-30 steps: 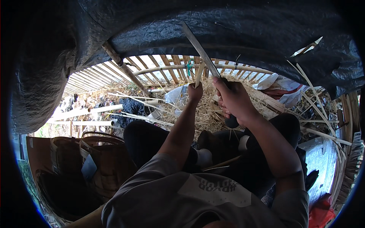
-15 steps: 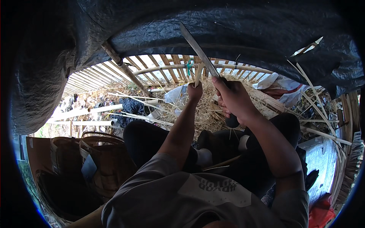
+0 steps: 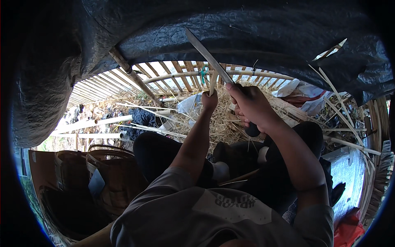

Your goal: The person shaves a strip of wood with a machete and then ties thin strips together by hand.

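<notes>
My right hand [image 3: 252, 105] is wrapped round the black handle of a long machete [image 3: 209, 57], with the handle's butt showing below the fist. Its blade slants up and to the left, past the top of a pale bamboo strip [image 3: 212, 83]. That strip stands nearly upright in my left hand [image 3: 210, 100], which is closed round its lower part. Blade and strip overlap in the picture; whether they touch I cannot tell. Both hands are held out ahead of me, above a heap of pale shavings [image 3: 228, 113].
Black plastic sheeting [image 3: 263, 33] hangs ahead, with a slatted bamboo fence [image 3: 177, 76] under it. Bamboo poles [image 3: 103, 120] lie at the left, beyond woven baskets [image 3: 117, 177]. Long thin strips [image 3: 339, 96] lean at the right, near a white sack [image 3: 314, 96] and a red bag [image 3: 349, 226].
The machete has shifted slightly to the left, its tip most of all. My right hand has moved a little left with it. My left hand still holds the strip.
</notes>
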The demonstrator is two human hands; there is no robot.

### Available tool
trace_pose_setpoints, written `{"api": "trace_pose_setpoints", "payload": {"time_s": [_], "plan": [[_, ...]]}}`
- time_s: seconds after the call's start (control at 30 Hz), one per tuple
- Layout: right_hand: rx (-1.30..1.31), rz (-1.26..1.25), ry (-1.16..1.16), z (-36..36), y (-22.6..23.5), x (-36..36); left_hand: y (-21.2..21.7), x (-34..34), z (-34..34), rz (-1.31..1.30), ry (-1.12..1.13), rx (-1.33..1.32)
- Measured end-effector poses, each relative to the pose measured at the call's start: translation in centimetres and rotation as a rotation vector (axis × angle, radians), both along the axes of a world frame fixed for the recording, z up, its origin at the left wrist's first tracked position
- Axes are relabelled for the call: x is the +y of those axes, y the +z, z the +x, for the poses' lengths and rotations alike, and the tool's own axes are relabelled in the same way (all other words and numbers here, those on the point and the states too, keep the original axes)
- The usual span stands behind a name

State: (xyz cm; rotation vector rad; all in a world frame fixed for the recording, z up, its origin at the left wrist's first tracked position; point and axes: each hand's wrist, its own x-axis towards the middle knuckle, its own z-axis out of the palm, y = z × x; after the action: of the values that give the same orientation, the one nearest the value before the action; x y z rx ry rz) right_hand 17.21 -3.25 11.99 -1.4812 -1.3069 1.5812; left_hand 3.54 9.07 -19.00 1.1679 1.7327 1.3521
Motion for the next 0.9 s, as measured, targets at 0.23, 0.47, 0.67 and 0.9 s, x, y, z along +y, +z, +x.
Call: {"api": "trace_pose_setpoints", "payload": {"time_s": [0.23, 0.47, 0.67, 0.9], "plan": [[0.028, 0.073, -0.035, 0.5, -0.6, 0.3, 0.3, -0.2, 0.2, 0.022, -0.032, -0.022], [0.024, 0.030, -0.016, 0.1, -0.8, 0.2, -1.2, 0.4, -0.5, 0.105, -0.035, -0.072], [-0.015, 0.059, 0.002, 0.3, -0.7, 0.1, -1.1, 0.6, -0.1, 0.086, -0.019, -0.057], [-0.006, 0.052, 0.010, -0.2, -0.6, 0.2, -1.4, 1.0, -1.1, 0.116, -0.009, -0.032]]}}
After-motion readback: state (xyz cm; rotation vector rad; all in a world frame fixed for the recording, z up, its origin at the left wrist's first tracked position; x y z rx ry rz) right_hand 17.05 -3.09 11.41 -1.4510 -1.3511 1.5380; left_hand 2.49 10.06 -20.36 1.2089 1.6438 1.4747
